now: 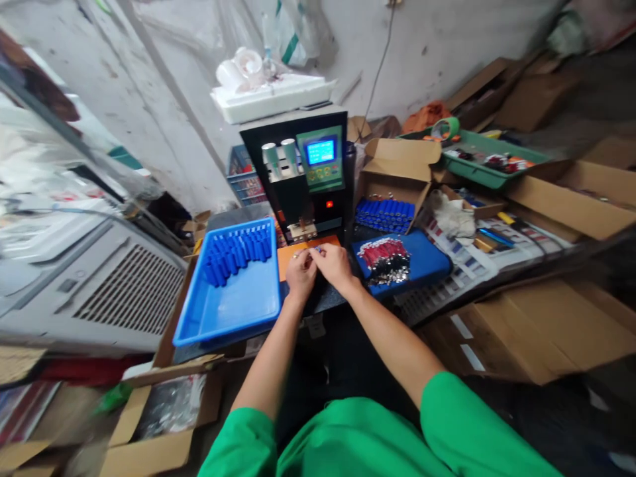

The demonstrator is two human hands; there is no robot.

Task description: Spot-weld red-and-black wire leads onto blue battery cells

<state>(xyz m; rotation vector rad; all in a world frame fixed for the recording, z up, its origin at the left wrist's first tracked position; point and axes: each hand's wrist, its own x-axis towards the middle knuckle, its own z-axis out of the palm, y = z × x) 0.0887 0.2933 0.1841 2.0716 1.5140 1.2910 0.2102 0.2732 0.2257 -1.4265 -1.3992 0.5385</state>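
Observation:
My left hand (300,273) and my right hand (334,265) meet just in front of a black spot-welding machine (288,202) with a lit blue screen (320,152). Both are closed, fingertips pinched together over an orange board (285,260). A small bluish bit shows at the fingertips, but what they hold is mostly hidden. The machine's metal electrode holder (302,230) sits just beyond them. To the left, blue cylindrical cells (233,255) stand grouped in a blue tray (243,301). On the right, red and black wire leads with shiny ends (385,258) lie on a blue pad (431,258).
Behind the pad, a cardboard box (397,156) holds stacked blue cells (385,213). A green tray (487,169) with a tape roll (446,128) stands farther right. White foam (273,96) rests on the machine. Open cartons (163,450) sit low on both sides.

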